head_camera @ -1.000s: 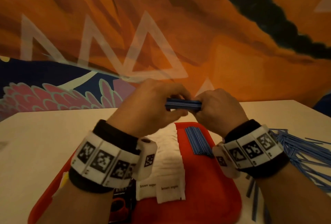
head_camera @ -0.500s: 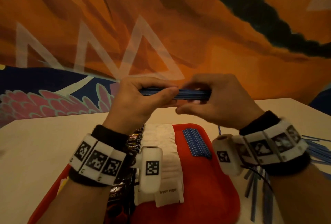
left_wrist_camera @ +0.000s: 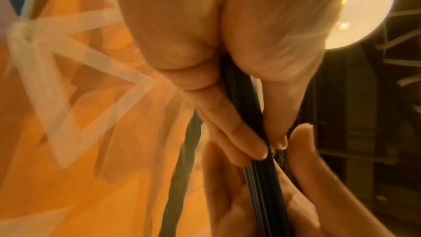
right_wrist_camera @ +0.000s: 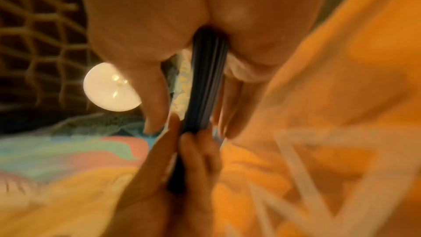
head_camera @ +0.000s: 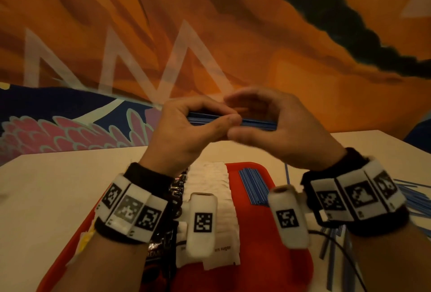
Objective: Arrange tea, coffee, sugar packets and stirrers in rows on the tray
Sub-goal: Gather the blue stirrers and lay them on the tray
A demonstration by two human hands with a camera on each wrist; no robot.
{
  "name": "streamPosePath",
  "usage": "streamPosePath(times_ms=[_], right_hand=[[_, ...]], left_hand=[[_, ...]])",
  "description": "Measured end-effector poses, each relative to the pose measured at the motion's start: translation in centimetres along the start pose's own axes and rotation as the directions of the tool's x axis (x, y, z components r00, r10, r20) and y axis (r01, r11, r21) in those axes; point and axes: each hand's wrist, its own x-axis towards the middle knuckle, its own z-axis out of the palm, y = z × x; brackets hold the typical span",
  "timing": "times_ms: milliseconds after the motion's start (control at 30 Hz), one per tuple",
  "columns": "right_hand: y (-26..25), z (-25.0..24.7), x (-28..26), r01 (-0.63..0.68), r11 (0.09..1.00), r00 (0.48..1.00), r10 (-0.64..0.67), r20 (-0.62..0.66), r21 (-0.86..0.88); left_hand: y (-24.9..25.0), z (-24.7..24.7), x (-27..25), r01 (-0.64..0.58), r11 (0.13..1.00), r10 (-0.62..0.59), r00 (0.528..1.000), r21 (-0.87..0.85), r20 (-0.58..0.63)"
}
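Both hands hold one bundle of blue stirrers level above the red tray.

The left hand (head_camera: 186,133) pinches the bundle of blue stirrers (head_camera: 254,123) between thumb and curled fingers at its left end; the right hand (head_camera: 286,133) cups the right end, thumb beneath and fingers arched over, the sticks running horizontally between both palms, well above the tray. Below, on the red tray (head_camera: 275,266), lie from left to right dark coffee sachets (head_camera: 177,189), a row of white sugar packets (head_camera: 210,175), then a laid row of stirrers (head_camera: 253,186) near the far right rim. Loose stirrers (head_camera: 412,196) lie scattered on the pale table (head_camera: 46,198) to the right. An orange mural wall (head_camera: 233,23) stands close behind the table's far edge.
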Motion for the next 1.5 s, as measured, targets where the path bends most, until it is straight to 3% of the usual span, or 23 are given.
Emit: streamPosePath(times_ms=[67, 133, 267, 333, 433, 533, 600, 667, 767, 900, 967, 1033, 1100, 1133, 1267, 1300, 1367, 1433, 1500], right_hand=[[-0.4, -0.1, -0.3, -0.084, 0.960, 0.982, 0.126, 0.142, -0.269], [-0.3, 0.3, -0.3, -0.156, 0.886, 0.963, 0.235, 0.132, -0.437], [1.4, 0.8, 0.1, -0.157, 0.681, 0.984, 0.170, -0.054, -0.715], [1.7, 1.0, 0.1, -0.132, 0.699, 0.991, 0.113, -0.074, -0.703], [1.5, 0.7, 0.1, -0.097, 0.870, 0.994, 0.061, -0.091, -0.483], [1.3, 0.4, 0.0, -0.053, 0.992, 0.995, 0.043, -0.089, -0.117], [1.6, 1.2, 0.1, 0.027, 0.977, 0.984, 0.012, -0.178, 0.212], [1.5, 2.5, 0.3, 0.115, 0.870, 0.938, 0.064, -0.341, 0.480], [1.3, 3.5, 0.7, 0.140, 0.802, 0.872, 0.178, -0.456, 0.581], [1.1, 2.7, 0.8, 0.123, 0.888, 0.915, 0.071, -0.396, 0.444], [1.1, 1.7, 0.6, 0.045, 0.967, 0.959, 0.029, -0.282, 0.251], [0.8, 0.7, 0.2, -0.062, 0.998, 0.995, 0.060, -0.083, -0.028], [0.6, 0.2, -0.1, -0.151, 0.958, 0.980, 0.177, 0.091, -0.242], [0.6, 0.3, -0.2, -0.187, 0.939, 0.966, 0.229, 0.121, -0.287], [1.2, 1.4, 0.0, -0.175, 0.812, 0.975, 0.223, 0.018, -0.556], [1.2, 1.6, 0.0, -0.180, 0.790, 0.974, 0.228, 0.008, -0.586], [1.1, 1.7, 0.1, -0.219, 0.771, 0.969, 0.242, -0.043, -0.599], [1.0, 1.8, 0.2, -0.276, 0.750, 0.960, 0.240, -0.141, -0.602], [0.8, 2.2, 0.1, -0.343, 0.705, 0.939, 0.261, -0.223, -0.621]], left_hand=[[0.0, 0.2, -0.1, 0.005, 0.999, -0.004, 0.999, 0.033, -0.032], [-0.3, 1.0, -0.2, 0.020, 0.997, -0.013, 0.995, 0.074, -0.095], [-1.1, 1.6, 0.1, 0.022, 0.954, 0.081, 0.941, 0.298, -0.329], [-1.4, 1.8, 0.3, 0.041, 0.969, 0.061, 0.917, 0.245, -0.395], [-1.5, 1.9, 0.6, 0.038, 0.975, 0.058, 0.907, 0.219, -0.416], [-1.4, 1.8, 0.6, 0.011, 0.962, 0.118, 0.886, 0.273, -0.448], [-1.4, 2.0, 0.5, -0.015, 0.966, 0.135, 0.881, 0.258, -0.454], [-1.4, 2.6, 0.3, -0.027, 0.969, 0.137, 0.886, 0.246, -0.443], [-1.7, 3.1, 0.2, 0.010, 0.991, 0.043, 0.919, 0.131, -0.391], [-1.5, 3.3, 0.0, 0.062, 0.997, -0.041, 0.937, 0.050, -0.348], [-1.4, 3.1, 0.0, 0.031, 0.999, -0.016, 0.930, 0.035, -0.367], [-1.3, 2.9, 0.2, 0.006, 0.994, 0.039, 0.915, 0.111, -0.401], [-1.1, 2.6, 0.3, -0.005, 0.973, 0.105, 0.900, 0.231, -0.424], [-1.0, 2.5, 0.3, -0.009, 0.960, 0.132, 0.894, 0.279, -0.427], [-0.8, 2.4, 0.4, 0.014, 0.943, 0.143, 0.886, 0.333, -0.442], [-0.8, 2.5, 0.3, 0.037, 0.962, 0.096, 0.882, 0.271, -0.462], [-0.4, 2.6, 0.1, 0.117, 0.993, -0.115, 0.873, -0.025, -0.474], [-0.3, 2.9, -0.2, 0.227, 0.911, -0.347, 0.872, -0.343, -0.344], [-0.6, 3.8, -0.6, 0.327, 0.806, -0.470, 0.860, -0.494, -0.198]])
